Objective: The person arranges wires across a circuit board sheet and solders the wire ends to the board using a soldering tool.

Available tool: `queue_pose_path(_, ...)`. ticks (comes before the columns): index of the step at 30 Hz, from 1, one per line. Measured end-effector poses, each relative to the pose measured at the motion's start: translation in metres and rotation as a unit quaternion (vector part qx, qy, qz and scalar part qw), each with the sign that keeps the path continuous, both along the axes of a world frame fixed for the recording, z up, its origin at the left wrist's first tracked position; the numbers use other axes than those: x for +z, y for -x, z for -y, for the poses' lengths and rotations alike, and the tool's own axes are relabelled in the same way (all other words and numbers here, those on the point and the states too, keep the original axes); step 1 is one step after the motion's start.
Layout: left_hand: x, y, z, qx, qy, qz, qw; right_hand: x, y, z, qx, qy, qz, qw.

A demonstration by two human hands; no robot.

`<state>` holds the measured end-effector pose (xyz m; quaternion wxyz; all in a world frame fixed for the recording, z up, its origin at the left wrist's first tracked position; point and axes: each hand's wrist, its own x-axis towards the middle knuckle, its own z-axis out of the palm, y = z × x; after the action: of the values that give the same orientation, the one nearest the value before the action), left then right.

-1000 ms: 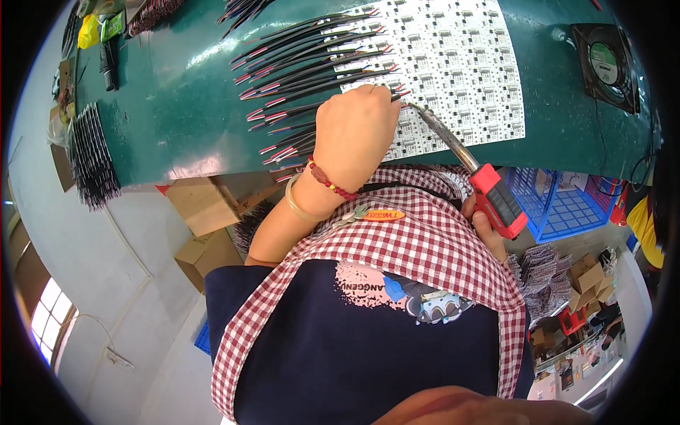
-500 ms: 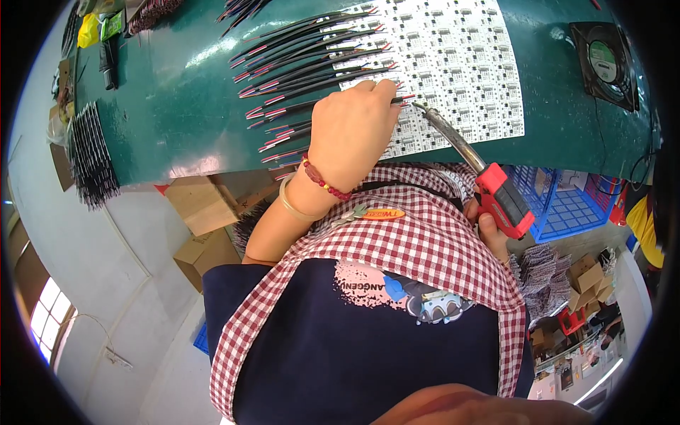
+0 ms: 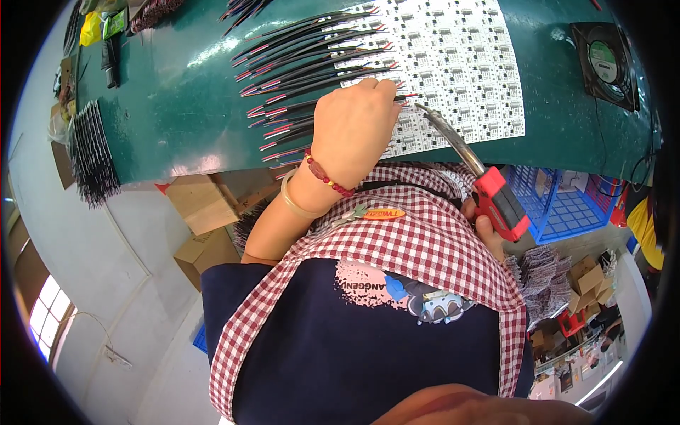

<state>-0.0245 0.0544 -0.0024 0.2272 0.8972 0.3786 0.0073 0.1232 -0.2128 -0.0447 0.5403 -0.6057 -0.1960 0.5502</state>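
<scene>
My left hand [image 3: 354, 129], knuckles up and fingers closed, pinches a thin black cable over the edge of a white circuit board panel [image 3: 460, 78]. The cable's red stripped wire end [image 3: 409, 96] pokes out past my fingertips. My right hand [image 3: 489, 232] is wrapped round the red and black handle of a soldering iron [image 3: 500, 202], partly hidden behind it. The iron's metal tip lies just right of my left fingertips, close by the wire end; contact cannot be made out. Several black cables [image 3: 304, 71] lie in a row, their right ends over the panel.
A black fan [image 3: 604, 64] stands at the table's right. A bundle of cables [image 3: 93, 156] hangs over the green table's [image 3: 170, 106] left edge. Below the table are a blue crate [image 3: 559, 212] on the right and cardboard boxes [image 3: 202, 205] on the left.
The soldering iron's tip has shifted very slightly right of the wire end, and its handle has tilted a little. My left hand has barely moved.
</scene>
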Motion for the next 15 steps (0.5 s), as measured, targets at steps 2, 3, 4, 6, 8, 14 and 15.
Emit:
queue_pose_path(2, 0.000, 0.000, 0.000, 0.000, -0.002, 0.005, 1.000, 0.002, 0.001, 0.000, -0.020, -0.010, -0.040, 0.999)
queue_pose_path(3, 0.000, 0.000, 0.000, 0.000, -0.002, 0.012, 1.000, 0.004, 0.001, -0.003, -0.032, -0.024, -0.031, 0.999)
queue_pose_path(4, 0.000, 0.000, -0.001, 0.000, -0.001, 0.012, 1.000, 0.006, 0.002, -0.005, -0.044, -0.037, -0.023, 0.998)
queue_pose_path(6, 0.001, 0.001, 0.000, 0.006, 0.001, 0.007, 1.000, 0.003, -0.002, -0.003, -0.027, -0.026, -0.013, 0.999)
queue_pose_path(8, 0.001, 0.001, 0.000, 0.006, 0.000, 0.010, 1.000, 0.000, -0.003, -0.001, -0.011, -0.015, -0.005, 1.000)
queue_pose_path(14, 0.001, -0.002, -0.001, -0.004, -0.002, 0.005, 1.000, -0.004, -0.001, -0.002, -0.001, -0.030, 0.037, 0.999)
queue_pose_path(15, 0.001, -0.001, 0.000, -0.004, -0.006, 0.002, 1.000, -0.006, -0.002, 0.002, 0.009, -0.009, 0.036, 0.999)
